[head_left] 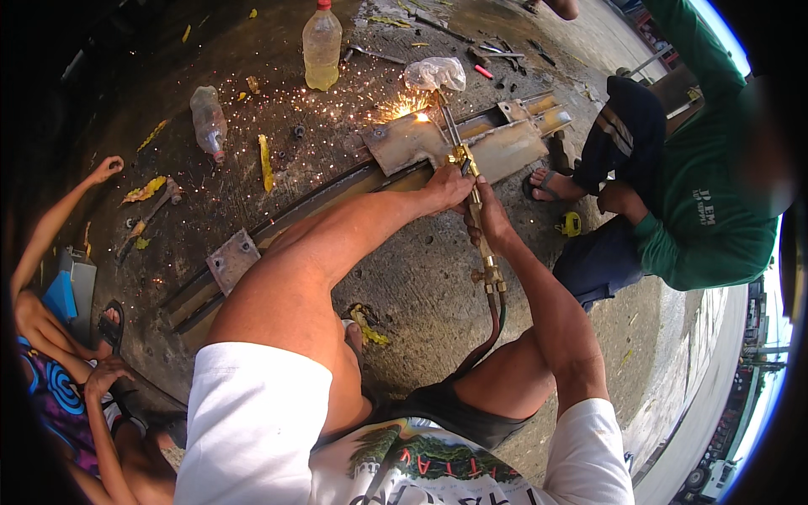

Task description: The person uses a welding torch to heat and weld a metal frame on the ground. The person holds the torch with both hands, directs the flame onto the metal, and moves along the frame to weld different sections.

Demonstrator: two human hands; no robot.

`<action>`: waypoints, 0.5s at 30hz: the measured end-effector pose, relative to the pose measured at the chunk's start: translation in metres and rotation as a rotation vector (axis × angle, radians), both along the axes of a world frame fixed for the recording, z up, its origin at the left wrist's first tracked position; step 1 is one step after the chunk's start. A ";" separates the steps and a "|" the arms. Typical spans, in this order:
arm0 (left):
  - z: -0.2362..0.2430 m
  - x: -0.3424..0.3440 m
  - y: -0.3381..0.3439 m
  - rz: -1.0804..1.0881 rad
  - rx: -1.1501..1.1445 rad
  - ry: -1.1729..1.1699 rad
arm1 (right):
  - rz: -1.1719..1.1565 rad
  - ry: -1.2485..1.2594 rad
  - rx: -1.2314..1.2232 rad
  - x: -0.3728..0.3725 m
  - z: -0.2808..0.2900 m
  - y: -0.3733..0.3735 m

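A brass cutting torch point(475, 206) is held in both of my hands, its tip pointing away from me at a steel plate point(402, 145). Where the tip meets the plate there is a bright glow, and orange sparks spray off to the left. My left hand point(448, 187) is closed round the front of the torch, near its valve. Farther back, my right hand point(490, 217) wraps the torch's handle. Two hoses point(497, 316) run from its rear fittings toward my lap. The plate lies on long steel bars point(295, 206), beside another flat steel piece point(513, 151).
A bottle of yellowish liquid point(321, 49) stands beyond the sparks; another plastic bottle point(208, 124) lies left. A hammer point(153, 217) rests farther left. One person in green point(707, 219) crouches at right, by a yellow tape measure point(571, 224); another person point(76, 396) sits at lower left.
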State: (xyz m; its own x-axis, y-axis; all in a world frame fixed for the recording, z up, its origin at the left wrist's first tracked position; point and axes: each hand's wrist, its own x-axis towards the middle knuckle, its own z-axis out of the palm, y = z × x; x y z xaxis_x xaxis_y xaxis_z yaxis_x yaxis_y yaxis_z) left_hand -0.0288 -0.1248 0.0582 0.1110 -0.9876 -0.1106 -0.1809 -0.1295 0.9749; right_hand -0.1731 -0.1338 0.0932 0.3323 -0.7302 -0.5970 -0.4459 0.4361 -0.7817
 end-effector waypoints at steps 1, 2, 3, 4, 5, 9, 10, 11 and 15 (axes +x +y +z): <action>0.002 0.000 0.000 -0.011 0.002 0.001 | -0.004 0.003 0.000 -0.001 0.001 0.000; 0.002 0.002 0.001 -0.017 0.005 -0.003 | -0.003 0.000 0.000 0.001 0.001 0.000; 0.000 0.004 -0.001 -0.030 -0.002 -0.080 | 0.003 0.000 0.002 0.002 0.000 0.000; -0.004 0.006 -0.004 -0.044 -0.010 -0.157 | 0.009 0.000 0.003 0.003 -0.001 0.000; -0.005 0.006 -0.005 -0.041 -0.004 -0.175 | 0.014 0.002 0.003 0.004 -0.001 0.000; -0.002 0.002 -0.005 -0.001 0.040 -0.095 | 0.017 0.000 -0.006 0.001 0.000 0.000; 0.000 0.001 -0.004 -0.003 0.041 -0.078 | 0.015 0.000 -0.006 -0.001 -0.001 -0.001; 0.003 0.002 -0.002 0.001 0.044 -0.067 | 0.019 -0.006 -0.006 0.000 -0.001 -0.001; -0.005 0.003 -0.007 0.005 0.041 -0.088 | 0.028 -0.016 -0.024 0.003 0.000 0.000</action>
State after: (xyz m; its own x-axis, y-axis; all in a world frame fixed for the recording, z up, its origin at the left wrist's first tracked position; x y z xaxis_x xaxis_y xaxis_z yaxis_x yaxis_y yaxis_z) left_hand -0.0257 -0.1317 0.0535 0.1267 -0.9819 -0.1406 -0.2647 -0.1701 0.9492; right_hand -0.1703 -0.1333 0.0931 0.3622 -0.7343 -0.5741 -0.4449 0.4051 -0.7988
